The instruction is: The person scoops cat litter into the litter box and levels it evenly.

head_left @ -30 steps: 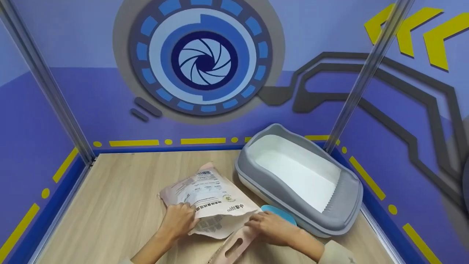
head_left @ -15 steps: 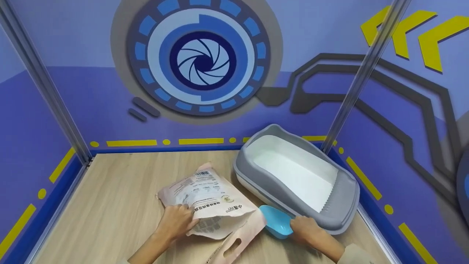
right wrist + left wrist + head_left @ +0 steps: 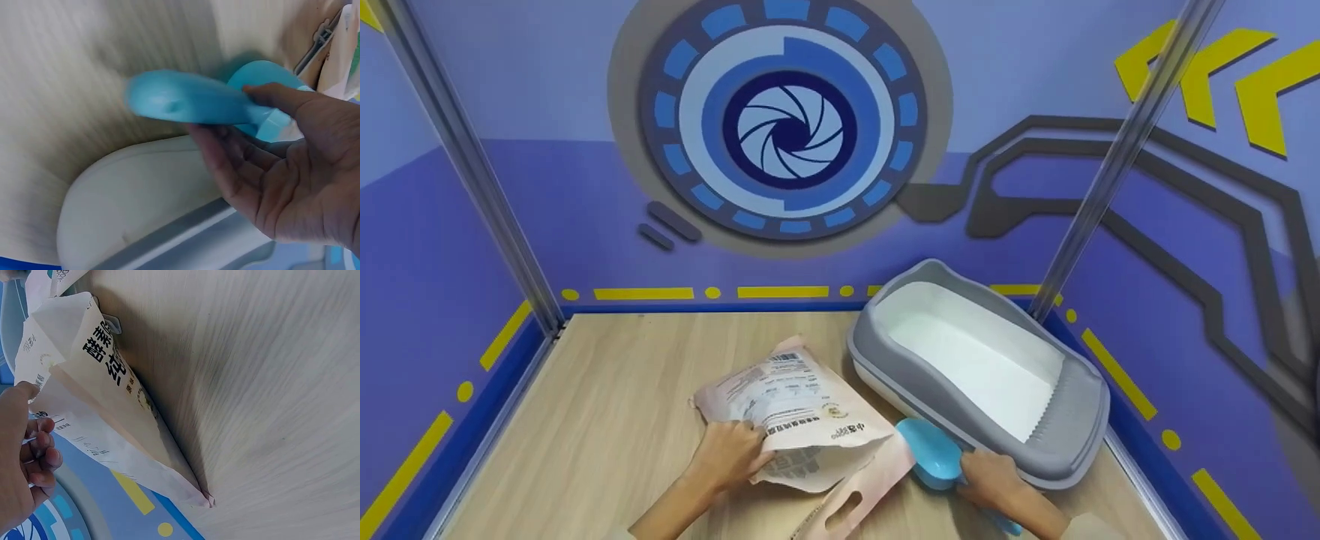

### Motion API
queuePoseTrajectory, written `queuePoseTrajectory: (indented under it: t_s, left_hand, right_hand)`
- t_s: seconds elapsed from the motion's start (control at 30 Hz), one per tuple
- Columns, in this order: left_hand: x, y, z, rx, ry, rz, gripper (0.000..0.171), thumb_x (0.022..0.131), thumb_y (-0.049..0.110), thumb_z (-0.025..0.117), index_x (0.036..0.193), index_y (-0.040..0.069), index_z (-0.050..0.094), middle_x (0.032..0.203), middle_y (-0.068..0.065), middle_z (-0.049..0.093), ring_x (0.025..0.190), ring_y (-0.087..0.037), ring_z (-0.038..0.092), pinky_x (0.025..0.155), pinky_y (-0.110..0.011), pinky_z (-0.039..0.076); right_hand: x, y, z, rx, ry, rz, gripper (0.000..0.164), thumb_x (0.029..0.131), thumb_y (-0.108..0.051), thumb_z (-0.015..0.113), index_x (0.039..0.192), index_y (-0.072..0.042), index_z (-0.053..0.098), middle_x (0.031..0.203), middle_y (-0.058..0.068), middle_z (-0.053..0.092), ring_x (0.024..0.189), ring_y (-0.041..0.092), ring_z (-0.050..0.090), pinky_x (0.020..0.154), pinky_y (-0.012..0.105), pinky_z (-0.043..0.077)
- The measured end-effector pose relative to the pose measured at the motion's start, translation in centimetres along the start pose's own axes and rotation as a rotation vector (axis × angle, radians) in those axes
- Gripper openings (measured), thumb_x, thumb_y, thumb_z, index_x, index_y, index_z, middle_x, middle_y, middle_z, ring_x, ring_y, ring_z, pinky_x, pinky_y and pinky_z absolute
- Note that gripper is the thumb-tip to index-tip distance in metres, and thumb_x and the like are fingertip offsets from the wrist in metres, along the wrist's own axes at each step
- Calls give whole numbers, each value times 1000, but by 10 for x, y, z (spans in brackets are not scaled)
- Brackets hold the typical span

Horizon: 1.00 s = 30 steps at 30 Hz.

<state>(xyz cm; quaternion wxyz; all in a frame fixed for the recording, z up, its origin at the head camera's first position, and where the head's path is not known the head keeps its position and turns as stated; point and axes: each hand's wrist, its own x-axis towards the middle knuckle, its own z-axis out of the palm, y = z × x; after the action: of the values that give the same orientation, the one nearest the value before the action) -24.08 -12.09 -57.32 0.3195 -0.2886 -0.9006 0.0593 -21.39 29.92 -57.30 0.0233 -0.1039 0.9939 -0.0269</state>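
A pale pink printed bag (image 3: 810, 409) lies on the table with its cut mouth facing the person. My left hand (image 3: 729, 454) grips the near left edge of that mouth. In the left wrist view, the thumb of the left hand (image 3: 17, 455) is against the bag (image 3: 107, 399) and the other fingers are curled. The right hand (image 3: 991, 478) holds a light blue scoop (image 3: 934, 454) by its handle, the bowl beside the bag's right corner. In the right wrist view, the thumb and fingers of the right hand (image 3: 292, 163) close round the scoop handle (image 3: 185, 101).
A grey-rimmed white litter box (image 3: 975, 367) stands at the back right, close to the scoop. The torn-off bag top (image 3: 855, 491) with a handle slot lies in front of the bag's mouth. Wall panels (image 3: 547, 225) enclose the table (image 3: 607, 390).
The right hand has left the bag's mouth, moved right and taken hold of the scoop by its handle. My left hand has kept its grip on the bag.
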Motion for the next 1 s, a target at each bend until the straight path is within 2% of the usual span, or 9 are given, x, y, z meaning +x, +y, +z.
queuePoseTrajectory:
  t_s: [0.07,0.2,0.3,0.4,0.6,0.83,1.0]
  left_hand:
    - [0,-1,1,-5,1,0,45,77,53,80,65,13,62,58,-1,59,47,-18,53,44,-33,41]
    - [0,-2,2,-17,27,19,44,77,52,80,63,14,61,57,0,58,46,-17,51,43,-32,41]
    - [0,-3,3,-24,46,38,45,76,52,81,61,15,59,56,1,57,45,-16,49,43,-32,40]
    - [1,-4,3,-26,55,55,45,77,52,79,61,16,58,55,2,56,44,-15,48,42,-31,40]
    - [-1,-5,3,-43,88,88,43,79,50,76,59,17,57,54,4,55,44,-13,47,42,-30,37]
    - [-2,-7,4,-79,110,103,41,79,48,75,59,18,57,54,4,56,43,-13,47,41,-30,35]
    - [-3,-7,4,-91,109,103,40,79,47,75,58,18,57,53,4,56,43,-14,48,41,-30,34]
  right_hand:
    - [2,-4,-4,27,0,-4,27,79,-18,80,74,-6,56,67,6,55,63,21,53,59,52,53]
    - [6,-14,-12,81,64,-54,24,83,-16,79,79,-5,58,70,9,60,66,30,64,57,53,53]
    - [7,-21,-18,102,131,-97,25,80,-11,82,83,-4,58,71,12,62,66,33,67,53,53,52]
    - [7,-26,-25,100,185,-128,28,77,-8,84,83,-6,57,69,10,60,62,28,64,48,50,49]
    - [6,-34,-38,4,324,-194,33,72,-10,89,81,-8,57,68,10,66,57,29,66,43,45,48]
    - [8,-36,-51,-147,467,-247,29,74,-4,84,80,-9,56,66,7,66,50,25,62,40,39,45]
    - [14,-30,-63,-189,549,-289,33,70,-15,90,77,-10,59,64,4,65,47,20,57,41,38,45]
